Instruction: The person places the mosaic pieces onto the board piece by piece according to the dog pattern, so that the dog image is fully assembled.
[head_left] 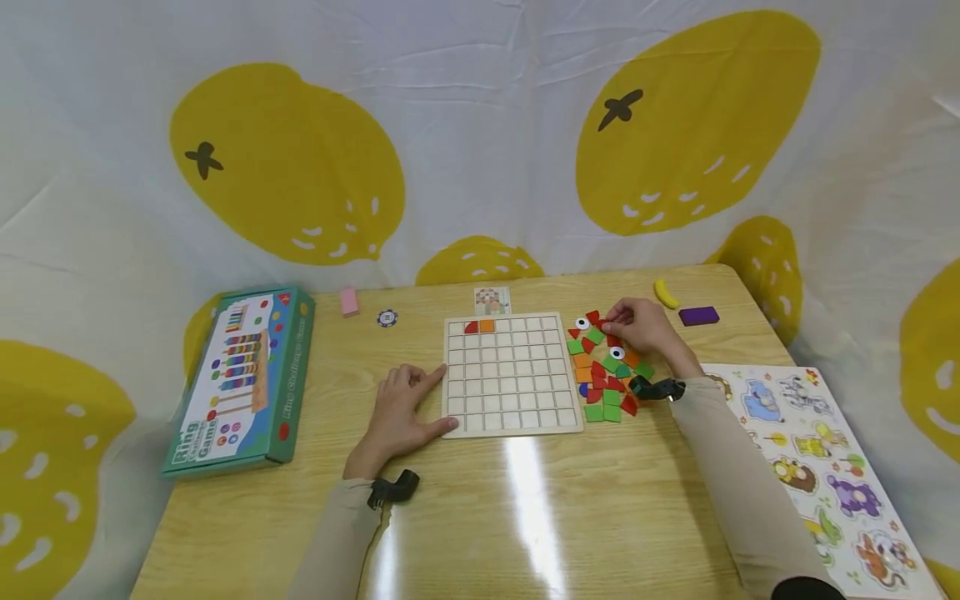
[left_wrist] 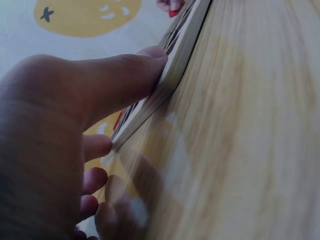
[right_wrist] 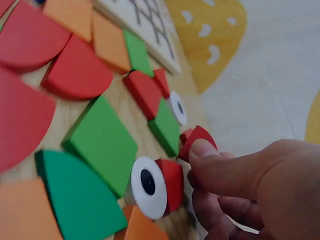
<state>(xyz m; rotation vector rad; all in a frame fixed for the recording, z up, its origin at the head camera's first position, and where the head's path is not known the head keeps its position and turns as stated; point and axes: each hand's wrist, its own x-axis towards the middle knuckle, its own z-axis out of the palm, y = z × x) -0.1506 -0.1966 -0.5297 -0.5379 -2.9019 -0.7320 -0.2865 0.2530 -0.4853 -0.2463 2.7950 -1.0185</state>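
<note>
A wooden grid board (head_left: 510,375) lies on the table, with a red quarter-circle piece (head_left: 472,327) and an orange square piece (head_left: 487,326) side by side in its top row. My left hand (head_left: 397,421) touches the board's left edge, thumb at the near corner and index finger farther up. Between thumb and fingers, my right hand (head_left: 641,325) pinches a small red piece (right_wrist: 201,137), which looks like a quarter circle. Under and beside that hand spread loose pieces: green squares (head_left: 612,412), orange squares (head_left: 582,374), red quarter circles and white eye discs (right_wrist: 148,187).
A pattern card (head_left: 491,300) lies behind the board. To the left are a ring game box (head_left: 247,375), a pink block (head_left: 349,302) and a poker chip (head_left: 387,317). Rightward lie a yellow banana piece (head_left: 664,293), a purple block (head_left: 699,316) and an animal puzzle board (head_left: 825,467).
</note>
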